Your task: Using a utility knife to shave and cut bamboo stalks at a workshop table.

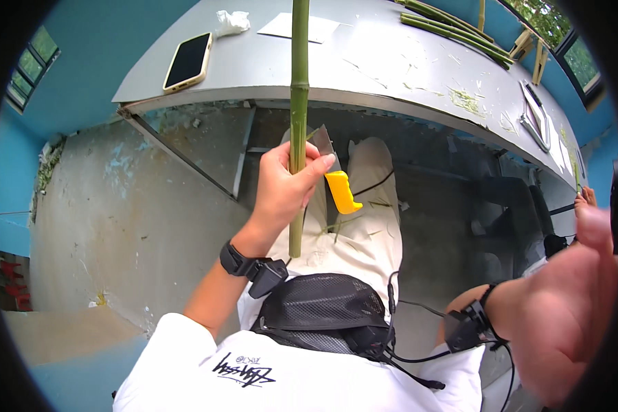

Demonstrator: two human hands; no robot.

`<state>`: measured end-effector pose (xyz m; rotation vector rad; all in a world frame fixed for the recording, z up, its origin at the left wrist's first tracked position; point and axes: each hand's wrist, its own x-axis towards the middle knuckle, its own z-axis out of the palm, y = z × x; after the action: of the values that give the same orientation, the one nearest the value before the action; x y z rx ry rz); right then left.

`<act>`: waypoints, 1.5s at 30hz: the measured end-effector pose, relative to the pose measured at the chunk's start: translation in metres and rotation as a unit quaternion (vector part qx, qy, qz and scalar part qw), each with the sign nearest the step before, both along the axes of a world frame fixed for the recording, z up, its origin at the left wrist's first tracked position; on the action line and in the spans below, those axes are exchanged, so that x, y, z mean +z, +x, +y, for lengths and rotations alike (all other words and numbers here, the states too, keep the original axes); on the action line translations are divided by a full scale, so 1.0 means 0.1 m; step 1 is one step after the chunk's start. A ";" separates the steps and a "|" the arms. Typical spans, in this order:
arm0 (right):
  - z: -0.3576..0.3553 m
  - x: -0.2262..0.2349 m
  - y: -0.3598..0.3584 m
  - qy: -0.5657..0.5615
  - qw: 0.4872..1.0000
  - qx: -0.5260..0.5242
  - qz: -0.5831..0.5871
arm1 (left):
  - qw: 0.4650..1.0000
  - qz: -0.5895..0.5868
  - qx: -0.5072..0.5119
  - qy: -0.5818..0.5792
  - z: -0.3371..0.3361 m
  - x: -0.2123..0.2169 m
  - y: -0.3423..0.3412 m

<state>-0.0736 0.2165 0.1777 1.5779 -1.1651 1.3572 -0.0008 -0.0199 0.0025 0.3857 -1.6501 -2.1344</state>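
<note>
- your right hand point(584, 302) is nearest the camera, raised at the far right and blurred; you can't tell whether it grips anything.
- just beyond your chest, your left hand point(281, 189) is clenched round a green bamboo stalk point(299, 103), holding it upright over your lap.
- a yellow-handled knife point(336, 182) lies on your thigh, touching the stalk's right side, blade pointing away from you; no hand is on it.
- this looks like a pause between trimming cuts. a next cut would need your right hand back on the handle and the stalk kept steady.
- green shavings point(353, 226) lie on your trousers near the knife.
- farther off, the grey table point(254, 75) edge crosses close behind the stalk and limits its tilt.
- on it: a phone point(187, 60) far left, crumpled tissue point(230, 22), paper sheet point(299, 27), more bamboo stalks point(453, 31) far right.
</note>
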 end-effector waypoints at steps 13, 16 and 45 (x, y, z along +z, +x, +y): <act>-0.49 -1.84 -0.22 0.402 0.789 -0.029 -0.463 | 0.992 0.082 -0.090 0.038 0.05 0.05 -0.14; -0.42 -1.64 -0.23 0.364 0.777 0.022 -0.513 | 0.966 0.167 -0.149 0.129 0.04 -0.05 -0.15; -0.23 -1.60 -0.37 0.296 0.919 -0.119 -0.232 | 0.959 0.059 -0.236 0.148 0.09 -0.06 0.00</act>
<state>-0.1104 0.1930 0.0179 1.4592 -2.1462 1.3188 -0.0009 -0.0110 -0.0039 -0.0668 -1.4615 -2.7082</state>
